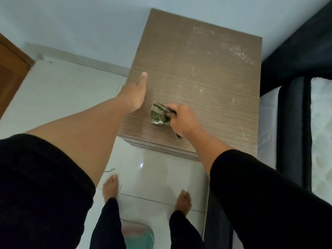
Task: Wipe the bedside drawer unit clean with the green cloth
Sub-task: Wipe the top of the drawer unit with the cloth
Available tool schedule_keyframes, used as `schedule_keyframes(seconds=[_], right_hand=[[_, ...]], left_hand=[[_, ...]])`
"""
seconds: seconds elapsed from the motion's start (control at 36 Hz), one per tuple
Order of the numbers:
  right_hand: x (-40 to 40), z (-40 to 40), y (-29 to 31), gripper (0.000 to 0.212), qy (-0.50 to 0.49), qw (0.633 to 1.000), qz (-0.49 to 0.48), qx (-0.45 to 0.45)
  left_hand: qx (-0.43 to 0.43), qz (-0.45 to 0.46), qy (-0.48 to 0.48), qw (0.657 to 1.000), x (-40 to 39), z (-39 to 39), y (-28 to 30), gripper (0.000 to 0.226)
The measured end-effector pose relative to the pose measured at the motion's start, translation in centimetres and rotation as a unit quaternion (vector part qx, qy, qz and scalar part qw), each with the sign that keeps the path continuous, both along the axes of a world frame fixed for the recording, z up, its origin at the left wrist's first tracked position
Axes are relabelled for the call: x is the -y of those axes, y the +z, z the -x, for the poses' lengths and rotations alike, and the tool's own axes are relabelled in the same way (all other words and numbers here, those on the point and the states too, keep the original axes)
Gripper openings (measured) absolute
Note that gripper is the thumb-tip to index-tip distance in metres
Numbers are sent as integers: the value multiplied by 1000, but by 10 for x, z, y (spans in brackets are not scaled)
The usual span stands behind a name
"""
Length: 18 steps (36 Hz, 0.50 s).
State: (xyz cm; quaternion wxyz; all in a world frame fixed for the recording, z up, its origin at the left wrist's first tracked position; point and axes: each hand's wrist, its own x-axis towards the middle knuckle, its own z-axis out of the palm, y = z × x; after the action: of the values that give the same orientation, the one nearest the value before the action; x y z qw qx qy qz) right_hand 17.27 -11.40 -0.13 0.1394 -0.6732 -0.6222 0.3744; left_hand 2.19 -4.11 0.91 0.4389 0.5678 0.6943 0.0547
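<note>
Head view: dusty drawer unit [206, 78] against pale wall [71, 24], beside dark bed [294, 105].

The drawer unit [206, 78] stands back against the wall [89, 24], bed [294, 105] just right of it, door [10, 72] well off left. On its top my left hand [134, 95] sits at the left edge; my right hand [181, 119] holds the cloth [159, 114] near the front edge, left of middle.

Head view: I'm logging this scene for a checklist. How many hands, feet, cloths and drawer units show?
Hands: 2, the left hand and the right hand
Feet: 2
Green cloth: 1
Drawer unit: 1
Total: 6
</note>
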Motion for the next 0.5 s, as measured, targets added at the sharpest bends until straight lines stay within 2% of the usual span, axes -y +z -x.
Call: schedule_keyframes(seconds=[0.17, 0.31, 0.5], right_hand=[[-64, -39, 11, 22, -89, 996, -18, -3], [-120, -64, 19, 22, -155, 984, -87, -19], [-200, -90, 16, 26, -145, 978, -146, 31]], left_hand=[[-9, -46, -75, 996, -30, -32, 14, 61], [-21, -102, -168, 980, -72, -56, 9, 53], [-15, -156, -187, 970, -137, -88, -16, 51]])
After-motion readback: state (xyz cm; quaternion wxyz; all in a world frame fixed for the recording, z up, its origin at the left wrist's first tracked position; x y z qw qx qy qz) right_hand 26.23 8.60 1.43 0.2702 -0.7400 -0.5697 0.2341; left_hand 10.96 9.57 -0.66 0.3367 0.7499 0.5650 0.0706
